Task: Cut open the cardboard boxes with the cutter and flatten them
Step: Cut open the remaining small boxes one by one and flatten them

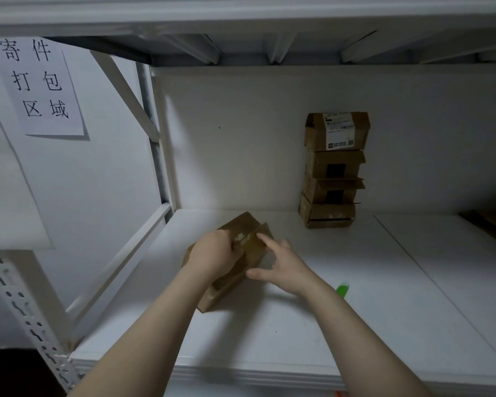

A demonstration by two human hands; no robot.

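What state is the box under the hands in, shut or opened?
Opened: the box shows a gap along its top seam, where the left hand grips a flap.

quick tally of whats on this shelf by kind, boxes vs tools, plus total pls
cardboard boxes: 5, the near box plus a stack of 4 at the back
green tool, likely the cutter: 1
total: 6

Dim, soft-focus view — wide-angle bending at edges, faint shadows.
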